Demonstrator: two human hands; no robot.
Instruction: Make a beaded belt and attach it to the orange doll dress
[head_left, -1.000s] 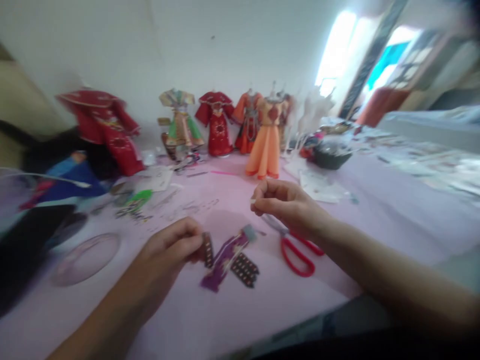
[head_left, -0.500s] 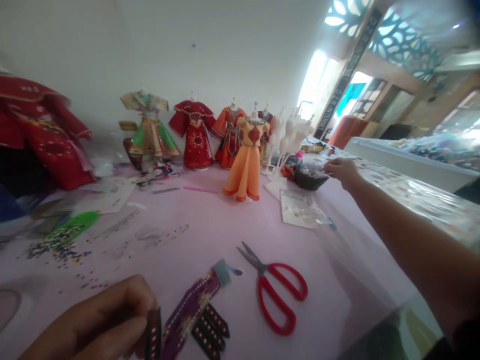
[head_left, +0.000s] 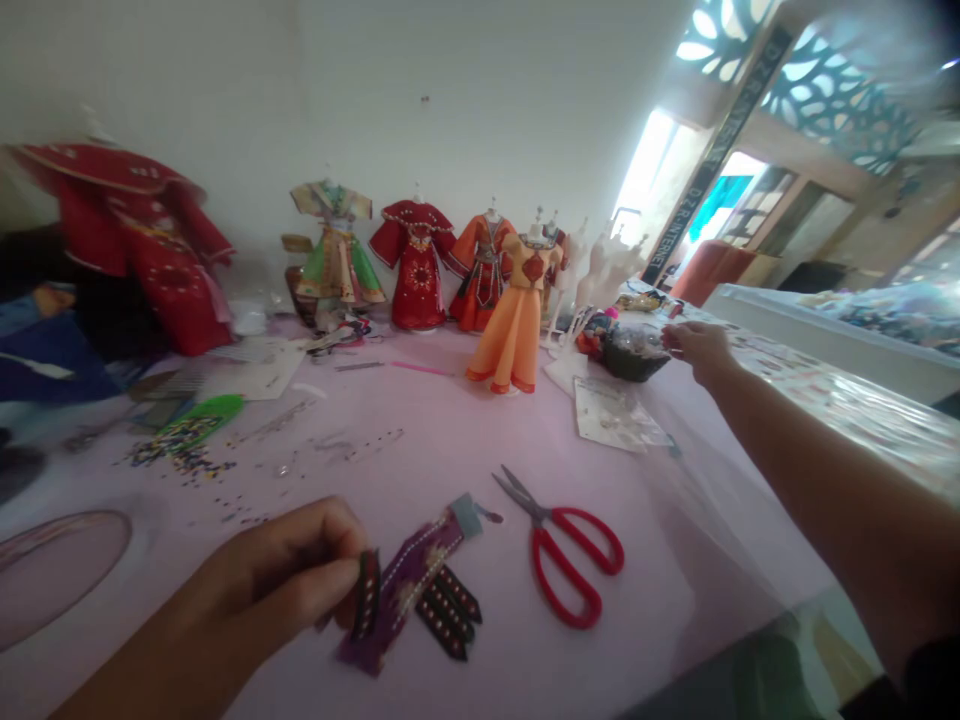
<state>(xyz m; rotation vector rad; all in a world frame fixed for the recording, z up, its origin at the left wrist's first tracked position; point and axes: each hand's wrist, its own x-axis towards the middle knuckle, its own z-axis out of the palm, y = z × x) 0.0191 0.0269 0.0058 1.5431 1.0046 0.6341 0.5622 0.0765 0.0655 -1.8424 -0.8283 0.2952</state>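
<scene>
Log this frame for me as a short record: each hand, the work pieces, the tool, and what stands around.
Left hand: pinches a dark dotted strip between thumb and fingers
Right hand: stretched out to the right side of the basket; contact and contents of the fingers unclear
Work pieces: purple piece on the table, dark tabs beside it
Tool: red-handled scissors, lying right of the purple piece, not held
Left side: green scoop, beads scattered around it
Back: orange dress standing among other small dresses

"DZR INTERNET" lettering (head_left: pixel 681 222), on dark slanted pillar (head_left: pixel 722 145), upper right
</scene>
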